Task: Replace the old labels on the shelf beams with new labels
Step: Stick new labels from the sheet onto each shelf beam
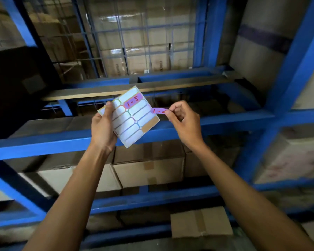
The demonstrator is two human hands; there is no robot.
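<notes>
My left hand (102, 126) grips a white label sheet (130, 118) by its left edge, holding it up in front of a blue shelf beam (43, 144). Most slots on the sheet are peeled bare; one purple label marked "1-5" (134, 102) still sits near the top. My right hand (183, 120) pinches a second purple label (159, 111) with red writing, just off the sheet's right edge, its left end still near the sheet. No old label shows on the beam here.
Blue steel racking fills the view, with a thick upright (288, 84) at the right and a wire mesh panel (134, 37) behind. Cardboard boxes (147, 171) sit on the shelf below the beam, and another box (199, 221) lies lower down.
</notes>
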